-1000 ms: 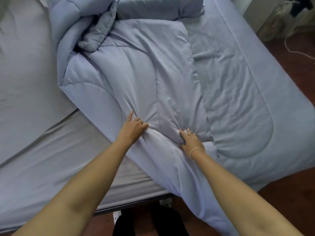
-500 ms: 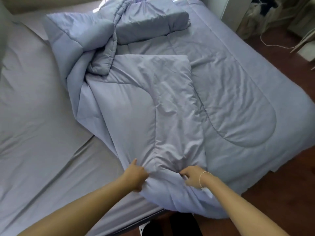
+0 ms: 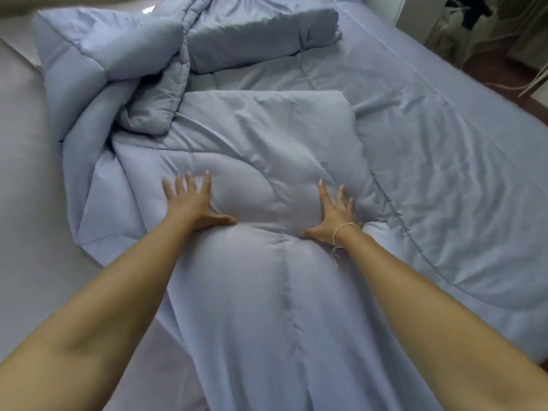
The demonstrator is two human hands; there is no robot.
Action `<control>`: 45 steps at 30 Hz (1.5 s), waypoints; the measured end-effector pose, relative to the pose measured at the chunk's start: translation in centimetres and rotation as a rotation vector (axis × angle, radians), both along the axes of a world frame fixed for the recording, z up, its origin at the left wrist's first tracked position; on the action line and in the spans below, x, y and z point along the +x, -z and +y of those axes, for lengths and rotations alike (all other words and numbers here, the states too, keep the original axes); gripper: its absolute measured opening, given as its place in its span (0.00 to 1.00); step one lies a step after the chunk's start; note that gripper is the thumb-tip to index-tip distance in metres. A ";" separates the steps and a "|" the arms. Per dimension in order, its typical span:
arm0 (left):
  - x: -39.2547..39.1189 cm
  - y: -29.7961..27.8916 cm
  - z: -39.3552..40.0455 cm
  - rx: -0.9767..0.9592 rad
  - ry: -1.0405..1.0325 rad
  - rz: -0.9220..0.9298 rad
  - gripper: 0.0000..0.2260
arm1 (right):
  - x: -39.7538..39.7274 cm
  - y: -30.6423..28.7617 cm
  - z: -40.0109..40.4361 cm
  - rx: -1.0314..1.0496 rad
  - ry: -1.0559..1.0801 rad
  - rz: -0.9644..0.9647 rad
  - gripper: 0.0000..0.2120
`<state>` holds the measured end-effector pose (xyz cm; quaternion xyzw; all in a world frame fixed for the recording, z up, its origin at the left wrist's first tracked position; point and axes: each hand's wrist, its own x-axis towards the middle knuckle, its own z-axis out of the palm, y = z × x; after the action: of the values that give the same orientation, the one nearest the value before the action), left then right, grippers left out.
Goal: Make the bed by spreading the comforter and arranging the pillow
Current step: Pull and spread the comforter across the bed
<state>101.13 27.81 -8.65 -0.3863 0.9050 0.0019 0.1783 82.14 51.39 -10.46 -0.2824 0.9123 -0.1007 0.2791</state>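
Note:
A pale blue quilted comforter (image 3: 430, 161) lies half spread over the right side of the bed, with a folded flap in the middle and a bunched heap at the upper left. My left hand (image 3: 192, 200) presses flat on the flap, fingers spread. My right hand (image 3: 333, 215), a thin bracelet on its wrist, also presses flat on it about a forearm's length to the right. A blue-grey pillow-like bundle (image 3: 261, 37) lies at the far end of the bed, partly wrapped in the bunched comforter.
The bare grey sheet (image 3: 32, 203) shows along the bed's left side. At the upper right stand a white piece of furniture (image 3: 415, 13) and clutter on a dark red floor (image 3: 530, 93), with a white cable beside the bed.
Both hands let go of the pinched comforter edge and moved forward onto the flap, now lying flat with spread fingers. The edge they were pulling now lies nearer me.

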 end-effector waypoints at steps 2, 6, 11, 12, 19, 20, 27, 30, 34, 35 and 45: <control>0.6 3.4 -0.2 -0.055 0.030 0.033 0.53 | -0.1 3.8 -0.5 -0.007 0.000 0.039 0.58; -0.3 3.8 0.0 -0.149 0.098 0.119 0.34 | -0.7 5.3 -0.9 -0.134 -0.023 0.123 0.44; 2.7 1.2 1.9 -0.142 0.242 0.038 0.19 | 3.4 1.9 -0.1 -0.210 -0.063 0.103 0.11; 4.6 0.5 2.3 -0.123 0.242 0.031 0.19 | 5.1 1.1 0.2 -0.218 -0.083 0.087 0.10; 23.0 -3.8 7.6 -0.203 0.207 0.231 0.25 | 18.5 -1.4 2.6 -0.280 -0.198 -0.014 0.20; 26.1 -4.2 8.6 -0.206 0.199 0.230 0.23 | 20.9 -1.7 3.2 -0.300 -0.195 -0.009 0.19; 42.7 -3.1 18.9 -0.124 0.211 0.200 0.21 | 34.5 -2.6 9.0 -0.093 -0.320 0.026 0.20; 46.4 -3.1 21.0 -0.001 0.244 0.236 0.21 | 37.7 -2.9 11.4 -0.017 -0.217 -0.116 0.22; 46.5 -5.4 18.5 0.209 0.205 0.411 0.24 | 39.2 -5.6 11.5 -0.280 0.182 -0.087 0.17; 45.4 -6.2 17.3 0.202 0.224 0.493 0.23 | 39.2 -6.8 11.0 -0.364 0.276 -0.001 0.16; 28.8 -8.3 7.1 0.056 0.349 0.284 0.37 | 33.3 -6.9 3.4 -0.234 0.494 -0.159 0.54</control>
<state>129.92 34.90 -0.38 -0.2147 0.9737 0.0508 0.0575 115.49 54.79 -3.55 -0.0731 0.9109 -0.2919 0.2822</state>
